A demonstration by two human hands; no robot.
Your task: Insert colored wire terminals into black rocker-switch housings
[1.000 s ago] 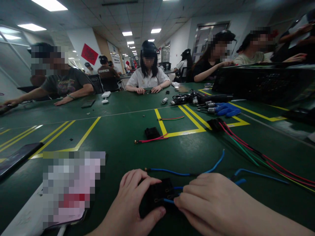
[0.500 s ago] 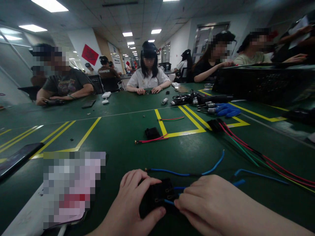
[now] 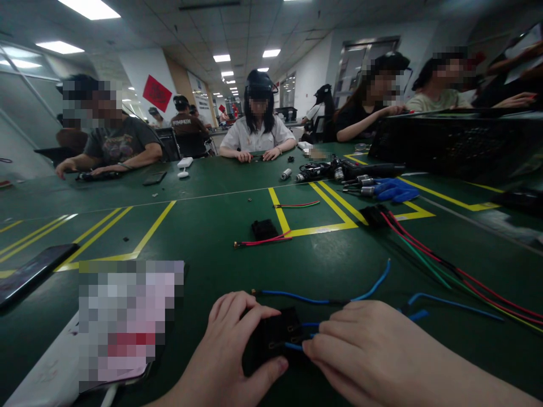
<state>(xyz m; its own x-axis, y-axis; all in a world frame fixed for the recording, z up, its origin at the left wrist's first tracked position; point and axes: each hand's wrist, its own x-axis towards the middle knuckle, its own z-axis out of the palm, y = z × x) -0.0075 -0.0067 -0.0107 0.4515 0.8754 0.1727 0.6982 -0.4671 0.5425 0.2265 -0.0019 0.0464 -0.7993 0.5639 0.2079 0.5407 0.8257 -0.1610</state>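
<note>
The left hand (image 3: 231,345) grips a black block (image 3: 275,339) between thumb and fingers on the green table (image 3: 203,226). The right hand (image 3: 365,347), just right of it, pinches a blue wire (image 3: 297,346) at the block's face. Another blue wire (image 3: 322,298) lies just beyond; a second black block (image 3: 263,228) with a red wire (image 3: 263,242) sits farther off.

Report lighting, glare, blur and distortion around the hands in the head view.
Head view: ceiling panels light evenly, with soft glare on the green table; wide-angle bending curves the edges; left hand gripping the black block and right hand pinching its blue wire are sharp, with faint shadow beneath.
</note>
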